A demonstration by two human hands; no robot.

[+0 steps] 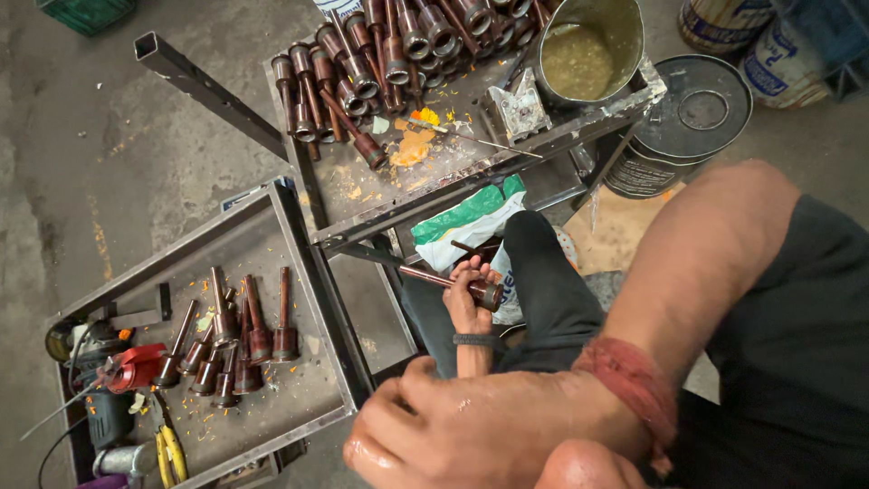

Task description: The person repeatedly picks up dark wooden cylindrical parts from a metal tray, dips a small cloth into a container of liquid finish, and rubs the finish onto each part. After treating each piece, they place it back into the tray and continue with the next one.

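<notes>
**Down by our knees: loose grip, cluttered trays, open paste tin**

Head view, the only one we have:

- Our left hand (466,303) is wrapped around a dark red flanged pin (453,282), fingers pressed together on the shaft near its cupped end. The pin lies roughly level, over our dark trouser leg, just below the upper tray (471,177).
- Our right hand (434,435) sits in the foreground, fingers curled in on themselves; we cannot tell if it pinches anything. It looks wet or greasy. Risk: a slick palm loses the next part it takes.
- The pin is held one-handed at one end. If it tips, it drops between the frames onto the floor.
- On the upper tray, the stacked pins (380,54) lean on each other near the edge. A knock would roll several off.
- The tin of yellowish paste (588,50) stands at the tray corner, touching the rim. A bump to the frame could slop it.
- In the lower tray (299,244), the finished pins (235,349) stand next to the angle grinder (109,371) and yellow pliers (170,453); the cable could snag and topple them.
</notes>
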